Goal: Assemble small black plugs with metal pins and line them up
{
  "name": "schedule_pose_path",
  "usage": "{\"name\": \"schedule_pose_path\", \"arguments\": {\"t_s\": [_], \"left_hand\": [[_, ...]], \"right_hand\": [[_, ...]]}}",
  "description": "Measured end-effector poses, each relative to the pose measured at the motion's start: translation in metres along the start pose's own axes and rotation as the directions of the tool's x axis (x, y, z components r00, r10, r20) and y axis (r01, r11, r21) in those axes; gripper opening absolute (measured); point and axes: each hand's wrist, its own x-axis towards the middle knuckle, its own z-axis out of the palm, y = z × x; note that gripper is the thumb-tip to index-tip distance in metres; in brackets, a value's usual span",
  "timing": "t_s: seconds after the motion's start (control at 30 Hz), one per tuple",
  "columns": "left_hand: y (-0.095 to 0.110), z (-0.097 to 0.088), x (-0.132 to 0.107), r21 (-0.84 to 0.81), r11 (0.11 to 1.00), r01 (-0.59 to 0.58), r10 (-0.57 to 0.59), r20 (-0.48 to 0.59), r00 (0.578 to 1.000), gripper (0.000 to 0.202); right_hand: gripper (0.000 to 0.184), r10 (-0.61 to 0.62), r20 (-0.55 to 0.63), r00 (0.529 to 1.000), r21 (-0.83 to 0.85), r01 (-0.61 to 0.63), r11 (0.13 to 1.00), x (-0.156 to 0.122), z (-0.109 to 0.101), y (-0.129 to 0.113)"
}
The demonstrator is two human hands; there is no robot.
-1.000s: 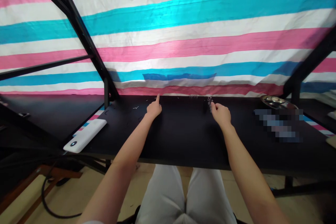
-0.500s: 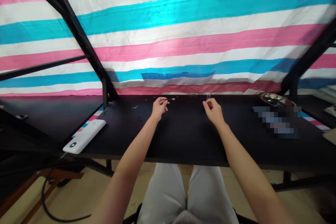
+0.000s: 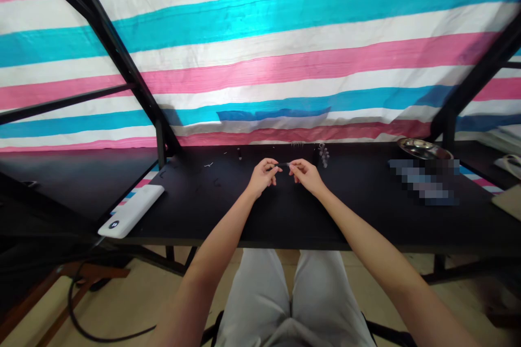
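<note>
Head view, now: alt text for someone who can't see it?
A left hand and right hand hold a slim dark piece between them over a black table. A white device lies at the table's left edge, a shiny metal dish sits toward the right, and a striped sheet hangs behind.

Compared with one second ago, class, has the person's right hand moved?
Yes: judged against the metal dish, the right hand has moved left, away from it and toward the left hand.

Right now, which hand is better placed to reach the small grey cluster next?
Probably the right hand: it is nearer the grey cluster, though both it and the left hand are at the dark stick.
</note>
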Motion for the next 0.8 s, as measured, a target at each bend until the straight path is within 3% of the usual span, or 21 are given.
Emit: {"name": "schedule_pose_path", "arguments": {"t_s": [0.8], "left_hand": [[0.0030, 0.0010, -0.0008, 0.027, 1.000, -0.004, 0.004, 0.023, 1.000, 0.033]], "right_hand": [[0.034, -0.036, -0.045, 0.998, 0.023, 0.037, 0.999, -0.0033, -0.0012, -0.0086]]}}
